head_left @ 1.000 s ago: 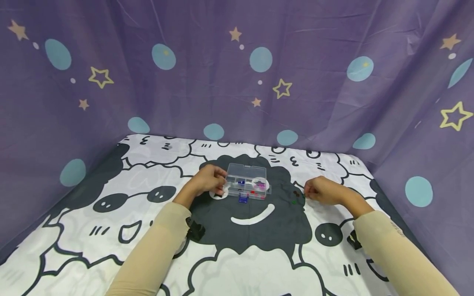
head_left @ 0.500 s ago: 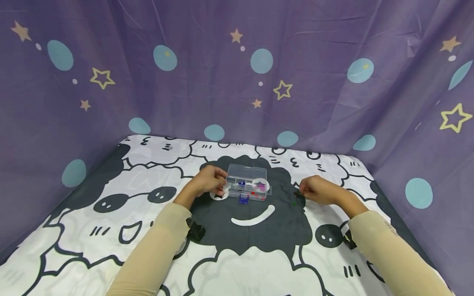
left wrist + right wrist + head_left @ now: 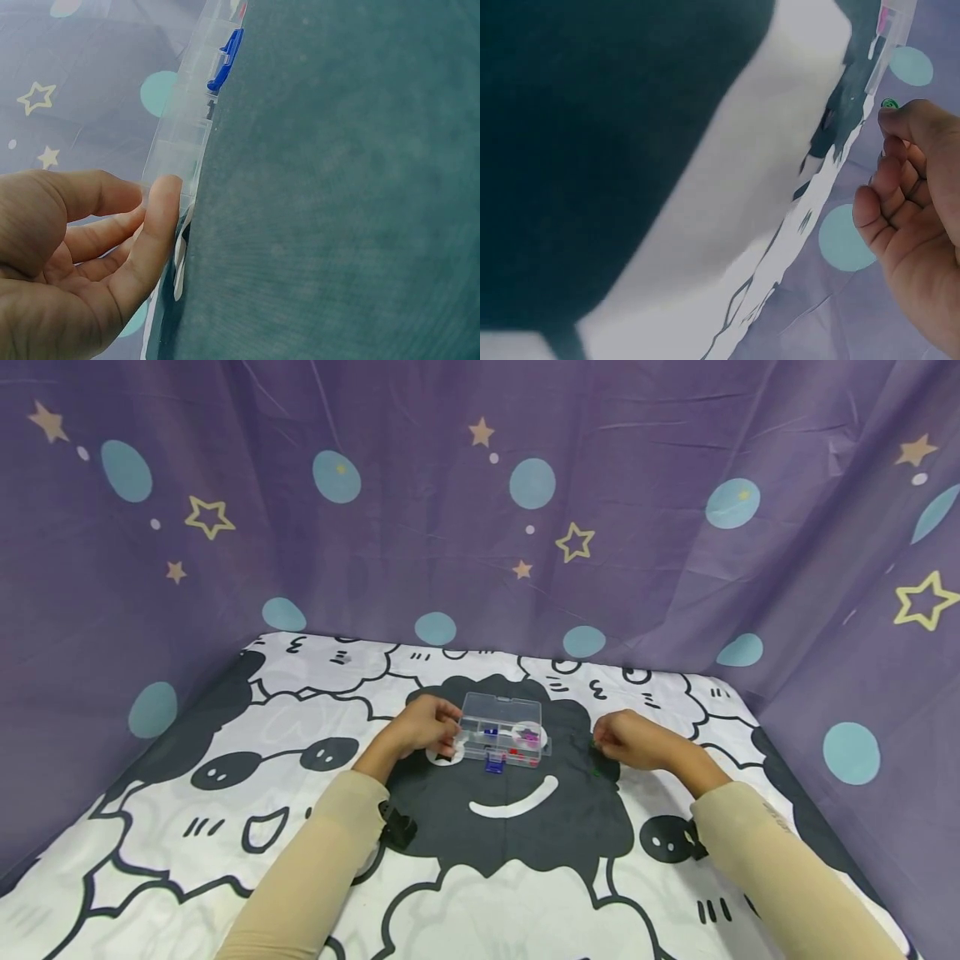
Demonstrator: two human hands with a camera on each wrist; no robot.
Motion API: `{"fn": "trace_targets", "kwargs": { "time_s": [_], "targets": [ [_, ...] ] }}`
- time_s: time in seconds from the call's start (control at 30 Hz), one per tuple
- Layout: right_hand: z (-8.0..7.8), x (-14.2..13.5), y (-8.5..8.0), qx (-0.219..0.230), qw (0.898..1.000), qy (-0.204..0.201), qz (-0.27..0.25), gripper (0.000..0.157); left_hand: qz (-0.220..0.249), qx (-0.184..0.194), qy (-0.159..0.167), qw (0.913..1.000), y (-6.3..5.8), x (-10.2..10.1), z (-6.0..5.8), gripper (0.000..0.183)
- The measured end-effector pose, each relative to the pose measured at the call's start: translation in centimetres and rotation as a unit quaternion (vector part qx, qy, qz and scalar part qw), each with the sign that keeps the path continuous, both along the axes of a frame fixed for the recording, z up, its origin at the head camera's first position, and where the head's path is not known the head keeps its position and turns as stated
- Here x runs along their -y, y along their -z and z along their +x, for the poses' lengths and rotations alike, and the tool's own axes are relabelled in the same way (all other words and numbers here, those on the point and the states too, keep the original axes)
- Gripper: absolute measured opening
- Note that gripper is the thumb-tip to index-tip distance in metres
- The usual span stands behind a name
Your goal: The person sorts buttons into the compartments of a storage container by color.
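Observation:
A clear compartment box [image 3: 501, 737] with its lid raised stands on the dark sheep figure of the cloth. It has a blue latch [image 3: 495, 765] at the front and small pink, red and blue pieces inside. My left hand [image 3: 426, 727] holds the box's left end between thumb and fingers, also visible in the left wrist view. To the right of the box, above the cloth, my right hand [image 3: 633, 740] pinches a small round green button [image 3: 889, 103] between thumb and forefinger. Another tiny green piece [image 3: 596, 772] lies on the cloth below that hand.
White discs lie by the box, one [image 3: 446, 753] at its left and another at its right. The cloth [image 3: 510, 910] has printed sheep, and a purple curtain [image 3: 420, 527] with stars rises behind and at both sides.
My right hand has moved left toward the box, passing over the small dark pieces on the cloth, which it now hides. My left hand and the box stay in place.

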State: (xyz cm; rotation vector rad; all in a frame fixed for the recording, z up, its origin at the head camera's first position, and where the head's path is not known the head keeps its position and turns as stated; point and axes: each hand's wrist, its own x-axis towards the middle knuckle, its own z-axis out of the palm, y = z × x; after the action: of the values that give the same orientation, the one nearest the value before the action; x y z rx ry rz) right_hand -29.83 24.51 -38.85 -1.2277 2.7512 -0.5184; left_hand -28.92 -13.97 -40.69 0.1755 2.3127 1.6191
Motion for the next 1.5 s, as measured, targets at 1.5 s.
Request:
{"fn": "trace_targets", "kwargs": {
  "time_s": [1.5],
  "targets": [
    [-1.1,9.8,-1.6,-0.045,0.998,-0.051,-0.01,0.017,-0.001,0.005,-0.007,1.0,-0.3,0.0,0.3,0.031]
  ]
}}
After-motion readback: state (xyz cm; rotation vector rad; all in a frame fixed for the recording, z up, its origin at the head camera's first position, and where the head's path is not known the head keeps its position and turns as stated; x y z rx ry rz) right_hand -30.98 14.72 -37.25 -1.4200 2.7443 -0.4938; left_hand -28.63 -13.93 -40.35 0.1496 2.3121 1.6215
